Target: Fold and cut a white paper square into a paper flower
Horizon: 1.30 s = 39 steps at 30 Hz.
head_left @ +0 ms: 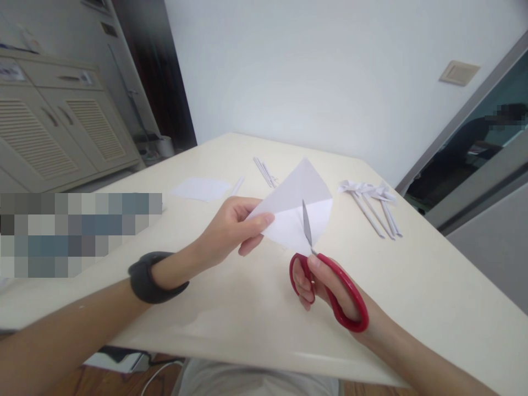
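My left hand pinches the left corner of a folded white paper held above the table. A dark band sits on that wrist. My right hand grips red-handled scissors, thumb and fingers through the loops. The blades point up and cut into the paper's lower edge near its middle.
A flat white sheet lies at the far left of the cream table. Thin rolled paper sticks lie behind the paper, and a bunch of paper rolls with folded tops lies to the right. A louvred cabinet stands at left.
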### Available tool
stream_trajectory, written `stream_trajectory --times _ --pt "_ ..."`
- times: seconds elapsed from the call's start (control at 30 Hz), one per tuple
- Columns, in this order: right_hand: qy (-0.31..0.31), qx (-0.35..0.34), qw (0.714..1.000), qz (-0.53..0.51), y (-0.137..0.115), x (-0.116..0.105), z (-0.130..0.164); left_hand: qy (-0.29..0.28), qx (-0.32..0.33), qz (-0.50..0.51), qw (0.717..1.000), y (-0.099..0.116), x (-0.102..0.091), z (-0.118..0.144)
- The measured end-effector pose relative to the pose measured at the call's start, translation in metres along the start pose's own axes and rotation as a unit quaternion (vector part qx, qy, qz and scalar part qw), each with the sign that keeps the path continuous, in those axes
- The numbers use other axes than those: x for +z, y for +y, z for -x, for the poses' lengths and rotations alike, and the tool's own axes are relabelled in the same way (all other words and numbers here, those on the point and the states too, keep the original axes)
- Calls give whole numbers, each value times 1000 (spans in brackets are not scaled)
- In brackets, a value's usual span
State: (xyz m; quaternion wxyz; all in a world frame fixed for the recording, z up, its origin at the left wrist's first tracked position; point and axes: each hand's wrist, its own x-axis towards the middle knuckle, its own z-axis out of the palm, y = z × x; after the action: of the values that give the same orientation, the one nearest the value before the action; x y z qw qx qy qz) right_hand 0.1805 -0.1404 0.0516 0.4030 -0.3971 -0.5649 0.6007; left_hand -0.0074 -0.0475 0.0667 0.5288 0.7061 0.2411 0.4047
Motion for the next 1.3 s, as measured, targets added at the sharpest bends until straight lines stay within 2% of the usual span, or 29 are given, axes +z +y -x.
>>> stream_trajectory --times 0.43,0.73,1.0,1.3 --pt "17 12 1000 21 8 -4 -1 2 2 0 1000 0 -1 0" --pt "19 30 997 -70 9 -5 3 -23 3 5 1000 1 3 1" --pt "23 10 998 -51 9 -2 -2 -23 0 -3 1000 2 5 1" --pt "37 22 999 -29 10 -4 -1 -18 -5 1 1000 1 5 1"
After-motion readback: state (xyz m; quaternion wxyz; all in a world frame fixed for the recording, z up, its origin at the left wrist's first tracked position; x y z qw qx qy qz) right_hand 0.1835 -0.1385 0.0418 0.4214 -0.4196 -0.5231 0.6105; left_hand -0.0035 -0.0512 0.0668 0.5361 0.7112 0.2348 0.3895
